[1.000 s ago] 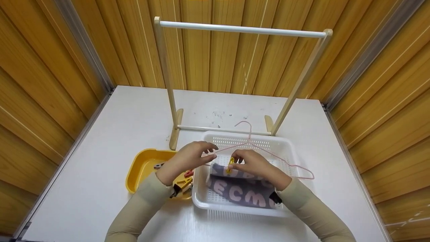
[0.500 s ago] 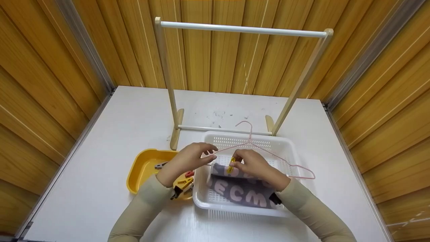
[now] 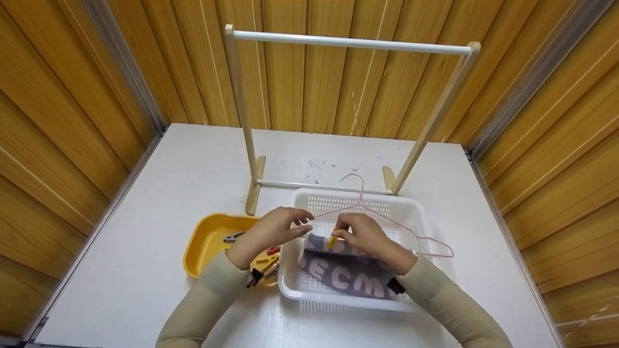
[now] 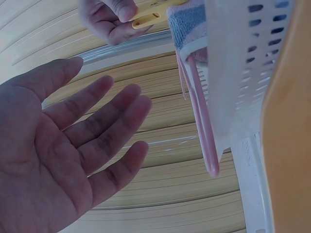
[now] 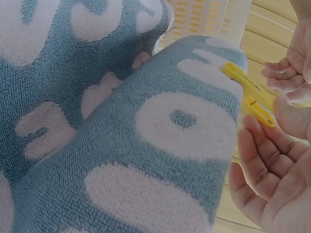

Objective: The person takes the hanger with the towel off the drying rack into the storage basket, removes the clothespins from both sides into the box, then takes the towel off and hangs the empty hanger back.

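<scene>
My right hand (image 3: 365, 234) pinches the handle end of a yellow clothespin (image 5: 250, 92) between thumb and fingers. The clothespin's front end lies over the edge of a grey-blue towel (image 3: 338, 278) with pink letters. That towel is folded over the lower bar of a pink hanger (image 3: 362, 186), whose end (image 4: 204, 121) sticks out at the left. Just left of the towel, my left hand (image 4: 92, 136) holds nothing, fingers spread and relaxed. The hanger and towel lie over a white perforated basket (image 3: 348, 303).
Left of the basket stands a yellow tub (image 3: 191, 246) with several clothespins, among them a red one (image 3: 273, 250); my left forearm crosses over it. Behind the basket rises a wooden rack with a white top bar (image 3: 348, 41). Wood-look panels (image 3: 319, 87) enclose the table.
The yellow clothespin has tilted a little, and less of its handle shows beyond my right fingers. My left hand has shifted only slightly; the towel and hanger look almost the same.
</scene>
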Demonstrator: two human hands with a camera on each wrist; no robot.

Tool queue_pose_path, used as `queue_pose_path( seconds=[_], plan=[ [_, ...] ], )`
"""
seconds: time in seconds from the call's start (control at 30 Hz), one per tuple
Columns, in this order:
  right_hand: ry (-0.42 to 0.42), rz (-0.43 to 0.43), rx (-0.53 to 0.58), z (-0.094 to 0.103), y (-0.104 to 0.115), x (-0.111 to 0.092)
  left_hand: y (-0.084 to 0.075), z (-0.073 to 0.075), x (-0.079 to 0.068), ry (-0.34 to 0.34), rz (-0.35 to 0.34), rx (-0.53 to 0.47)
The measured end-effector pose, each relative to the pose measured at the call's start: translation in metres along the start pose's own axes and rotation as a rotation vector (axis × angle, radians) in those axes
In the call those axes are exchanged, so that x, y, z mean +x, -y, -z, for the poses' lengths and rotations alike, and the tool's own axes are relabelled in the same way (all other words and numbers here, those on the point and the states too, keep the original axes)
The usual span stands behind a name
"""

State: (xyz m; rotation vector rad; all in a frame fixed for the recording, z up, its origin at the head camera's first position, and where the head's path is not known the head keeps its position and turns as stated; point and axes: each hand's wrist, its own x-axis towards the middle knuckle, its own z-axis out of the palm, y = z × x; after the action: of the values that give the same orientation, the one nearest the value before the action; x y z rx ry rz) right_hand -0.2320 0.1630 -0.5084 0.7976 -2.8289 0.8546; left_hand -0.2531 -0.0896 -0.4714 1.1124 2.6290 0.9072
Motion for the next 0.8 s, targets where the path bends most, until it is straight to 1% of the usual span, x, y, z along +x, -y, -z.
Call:
queue_pose_path(
  seconds=[0.17, 0.33, 0.5, 0.6, 0.8],
  plan=[
    [-0.067, 0.025, 0.007, -0.001, -0.001, -0.001, 0.001, -0.001, 0.000, 0.013, 0.014, -0.007],
    [-0.105, 0.060, -0.014, 0.001, 0.001, 0.000, -0.001, -0.002, 0.000, 0.030, 0.036, -0.009],
    [-0.149, 0.096, -0.026, 0.005, 0.003, 0.002, 0.000, -0.003, 0.001, 0.031, 0.028, -0.001],
    [-0.154, 0.079, -0.025, 0.008, 0.005, 0.002, 0.000, -0.003, 0.002, 0.027, 0.020, -0.006],
    [-0.126, 0.013, 0.010, 0.013, 0.011, 0.001, -0.001, -0.003, 0.002, 0.018, 0.009, -0.008]
  ],
)
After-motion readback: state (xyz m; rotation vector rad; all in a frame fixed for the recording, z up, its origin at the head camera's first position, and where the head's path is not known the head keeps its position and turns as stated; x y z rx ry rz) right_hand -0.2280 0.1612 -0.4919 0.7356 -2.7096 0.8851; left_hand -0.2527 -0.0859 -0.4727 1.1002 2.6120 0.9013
